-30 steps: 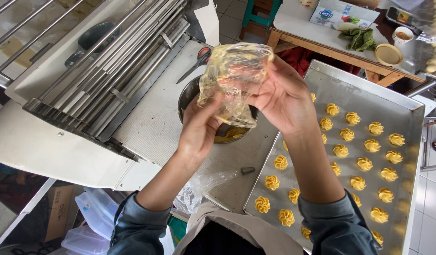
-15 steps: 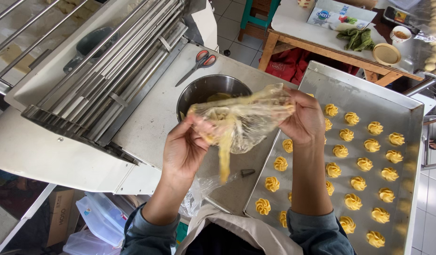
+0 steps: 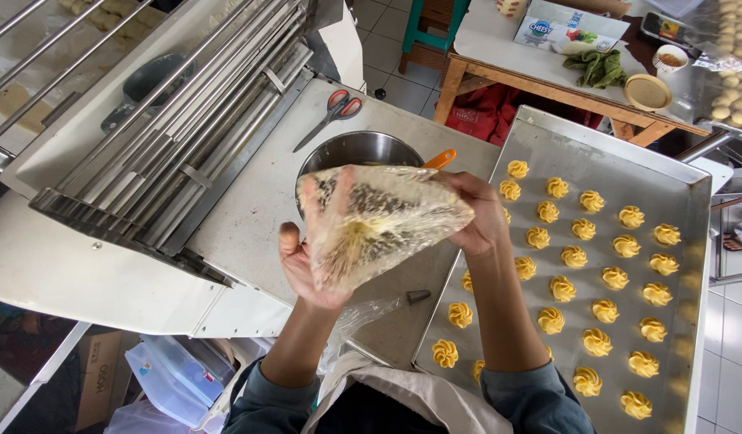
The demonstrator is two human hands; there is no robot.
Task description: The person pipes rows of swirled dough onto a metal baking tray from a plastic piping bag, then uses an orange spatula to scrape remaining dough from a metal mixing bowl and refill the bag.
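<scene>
A clear plastic piping bag [image 3: 375, 225], smeared inside with yellow dough, is held up in the air between both hands, spread out flat into a rough triangle. It hangs over the front rim of a steel mixing bowl [image 3: 355, 150] and the grey tabletop [image 3: 250, 201] just before it. The left hand [image 3: 307, 269] cups the bag from below at its lower corner, fingers curled up behind the plastic. The right hand [image 3: 479, 217] pinches the bag's far right corner, fingers closed on the film.

An orange handle [image 3: 440, 158] sticks out over the bowl's right rim, just above the right hand. Behind the bowl a pair of red-handled scissors [image 3: 332, 112] lies on the tabletop, well apart from the hands. A small metal piping nozzle [image 3: 418, 296] lies on the tabletop below the bag, close to the left edge of a large baking tray [image 3: 692, 265].

The tray sits to the right, its left rim running just beneath the right forearm. Rows of piped yellow cookies [image 3: 584, 229] fill most of it, leaving a bare strip along its far and right edges. To the left, the slanted bars of a metal rack [image 3: 186, 120] border the tabletop, leaving open surface between rack and bowl.
</scene>
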